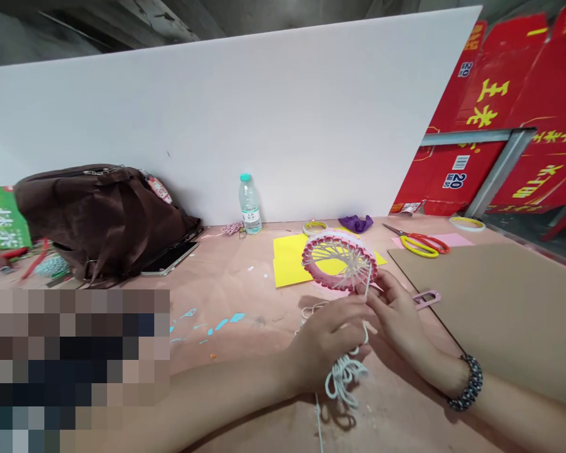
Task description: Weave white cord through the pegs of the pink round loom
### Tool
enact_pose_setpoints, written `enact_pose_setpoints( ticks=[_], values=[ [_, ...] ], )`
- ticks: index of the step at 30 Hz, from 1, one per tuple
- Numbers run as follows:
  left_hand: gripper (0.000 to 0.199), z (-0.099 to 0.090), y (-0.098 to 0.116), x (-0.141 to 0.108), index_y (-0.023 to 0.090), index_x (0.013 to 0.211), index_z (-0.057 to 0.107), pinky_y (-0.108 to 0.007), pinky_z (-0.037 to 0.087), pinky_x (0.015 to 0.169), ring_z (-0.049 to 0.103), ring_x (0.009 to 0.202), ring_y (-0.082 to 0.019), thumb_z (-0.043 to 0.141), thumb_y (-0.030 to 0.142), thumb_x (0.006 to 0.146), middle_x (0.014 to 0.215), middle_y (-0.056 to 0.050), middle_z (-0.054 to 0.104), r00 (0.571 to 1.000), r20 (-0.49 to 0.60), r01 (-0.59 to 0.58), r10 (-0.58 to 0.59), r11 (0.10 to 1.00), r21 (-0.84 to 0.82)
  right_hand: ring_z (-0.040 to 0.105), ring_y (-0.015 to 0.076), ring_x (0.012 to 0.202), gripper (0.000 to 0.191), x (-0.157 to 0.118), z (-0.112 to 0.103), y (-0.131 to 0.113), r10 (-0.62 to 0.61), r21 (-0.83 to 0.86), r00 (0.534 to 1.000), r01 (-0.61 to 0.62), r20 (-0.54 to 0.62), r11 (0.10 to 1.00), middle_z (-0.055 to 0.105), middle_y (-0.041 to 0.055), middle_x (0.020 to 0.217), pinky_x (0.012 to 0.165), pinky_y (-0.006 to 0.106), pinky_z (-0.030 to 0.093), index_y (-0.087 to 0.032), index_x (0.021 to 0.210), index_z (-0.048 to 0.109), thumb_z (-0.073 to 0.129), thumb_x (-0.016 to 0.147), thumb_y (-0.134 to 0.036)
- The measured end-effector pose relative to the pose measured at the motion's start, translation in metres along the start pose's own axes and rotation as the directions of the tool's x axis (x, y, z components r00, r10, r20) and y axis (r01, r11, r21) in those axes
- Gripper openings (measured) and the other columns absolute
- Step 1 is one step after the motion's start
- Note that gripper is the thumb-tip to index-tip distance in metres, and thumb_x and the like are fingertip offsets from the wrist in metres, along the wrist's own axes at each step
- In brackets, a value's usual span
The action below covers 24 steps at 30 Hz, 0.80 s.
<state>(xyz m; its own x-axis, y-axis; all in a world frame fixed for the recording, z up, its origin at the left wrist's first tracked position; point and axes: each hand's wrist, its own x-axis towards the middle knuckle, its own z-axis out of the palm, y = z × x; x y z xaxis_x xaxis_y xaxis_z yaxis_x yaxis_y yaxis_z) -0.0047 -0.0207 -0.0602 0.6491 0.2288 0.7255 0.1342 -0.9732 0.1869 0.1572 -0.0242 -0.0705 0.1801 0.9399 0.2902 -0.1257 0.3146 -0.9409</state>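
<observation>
A round pink ring (314, 272) strung with white yarn is held up above the table, tilted, its strands running across the opening. My right hand (396, 314), with a dark beaded bracelet on the wrist, is closed on the ring's lower right edge. My left hand (327, 343) is closed too, pinching white yarn close below the ring. A looped bundle of white yarn (346, 377) hangs under the left hand, and a loose strand trails down to the table. The fingertips of both hands nearly meet and partly hide the ring's lower edge.
Yellow paper (287, 264), a tape roll (315, 227) and purple cloth (356, 223) lie behind the ring. Scissors (422, 244), a pink cutter (427, 299) and a brown board (500, 308) are to the right. A bottle (249, 207), phone (172, 259) and brown bag (99, 220) sit left.
</observation>
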Motion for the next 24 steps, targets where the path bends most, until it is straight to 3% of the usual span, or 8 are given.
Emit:
enact_pose_setpoints(
  ticks=[5,7,9,11,13,15,20,24],
  values=[
    [0.016,-0.006,-0.007,0.001,0.017,0.083,0.062,-0.034,0.047,0.091,0.055,0.112,-0.020,0.048,0.023,0.088,0.124,-0.013,0.054,0.940,-0.131,0.293,-0.315,0.941,-0.168,0.062,0.0150,0.080,0.032,0.008,-0.006,0.003,0.043,0.045,0.997,-0.040,-0.066,0.998,0.063,0.0032,0.095,0.073,0.028,0.051,-0.020,0.101,0.057,0.067,0.080,-0.042],
    [0.020,-0.009,-0.012,0.001,0.016,0.080,0.063,-0.030,0.050,0.081,0.061,0.096,-0.018,0.048,0.027,0.088,0.108,-0.012,0.062,0.892,-0.108,0.403,-0.439,0.881,-0.248,0.062,0.0130,0.077,0.033,0.014,-0.009,0.008,0.046,0.085,0.990,-0.035,-0.131,0.996,0.062,0.0024,0.093,0.073,0.026,0.051,-0.019,0.100,0.057,0.068,0.078,-0.042],
    [0.026,-0.013,-0.019,-0.001,0.015,0.075,0.062,-0.026,0.049,0.065,0.061,0.070,-0.014,0.047,0.031,0.089,0.078,-0.007,0.065,0.870,0.002,0.469,-0.492,0.828,-0.307,0.062,0.0118,0.076,0.035,0.021,-0.013,0.013,0.064,0.152,0.977,-0.033,-0.202,0.988,0.062,0.0012,0.090,0.072,0.025,0.052,-0.019,0.098,0.058,0.072,0.075,-0.041],
    [0.026,-0.015,-0.028,-0.003,0.015,0.071,0.061,-0.023,0.043,0.054,0.054,0.052,-0.011,0.051,0.033,0.087,0.058,-0.002,0.060,0.890,0.143,0.455,-0.432,0.831,-0.321,0.062,0.0109,0.074,0.036,0.028,-0.017,0.016,0.075,0.218,0.965,-0.019,-0.253,0.976,0.062,0.0001,0.088,0.072,0.024,0.052,-0.019,0.095,0.058,0.074,0.072,-0.041],
    [0.019,-0.016,-0.038,-0.006,0.015,0.076,0.063,-0.023,0.040,0.053,0.052,0.053,-0.011,0.066,0.033,0.075,0.061,-0.001,0.061,0.933,0.214,0.341,-0.288,0.899,-0.274,0.062,0.0103,0.072,0.033,0.036,-0.023,0.012,0.042,0.222,0.959,0.022,-0.279,0.975,0.061,-0.0006,0.085,0.072,0.024,0.053,-0.019,0.091,0.058,0.075,0.072,-0.040],
    [0.024,-0.016,-0.045,-0.007,0.016,0.084,0.063,-0.024,0.041,0.058,0.055,0.061,-0.012,0.072,0.029,0.067,0.070,-0.003,0.064,0.945,0.206,0.300,-0.256,0.927,-0.225,0.062,0.0106,0.071,0.031,0.044,-0.031,0.000,-0.035,0.176,0.959,0.087,-0.280,0.981,0.060,-0.0008,0.083,0.071,0.024,0.053,-0.019,0.089,0.058,0.075,0.072,-0.039],
    [0.036,-0.015,-0.052,-0.005,0.020,0.100,0.057,-0.027,0.044,0.069,0.057,0.081,-0.016,0.069,0.023,0.066,0.096,-0.006,0.062,0.911,0.247,0.387,-0.331,0.893,-0.230,0.061,0.0133,0.075,0.028,0.052,-0.057,-0.048,-0.272,-0.004,0.950,0.274,-0.155,0.962,0.064,0.0005,0.088,0.068,0.027,0.053,-0.023,0.096,0.062,0.072,0.074,-0.038],
    [0.024,-0.012,-0.051,-0.003,0.018,0.085,0.057,-0.025,0.040,0.066,0.051,0.076,-0.014,0.070,0.023,0.065,0.084,-0.004,0.058,0.948,0.238,0.259,-0.213,0.948,-0.185,0.059,0.0118,0.075,0.023,0.043,-0.070,-0.073,-0.329,0.053,0.934,0.339,-0.142,0.939,0.063,-0.0032,0.083,0.069,0.024,0.051,-0.026,0.086,0.063,0.077,0.068,-0.033]
  ],
)
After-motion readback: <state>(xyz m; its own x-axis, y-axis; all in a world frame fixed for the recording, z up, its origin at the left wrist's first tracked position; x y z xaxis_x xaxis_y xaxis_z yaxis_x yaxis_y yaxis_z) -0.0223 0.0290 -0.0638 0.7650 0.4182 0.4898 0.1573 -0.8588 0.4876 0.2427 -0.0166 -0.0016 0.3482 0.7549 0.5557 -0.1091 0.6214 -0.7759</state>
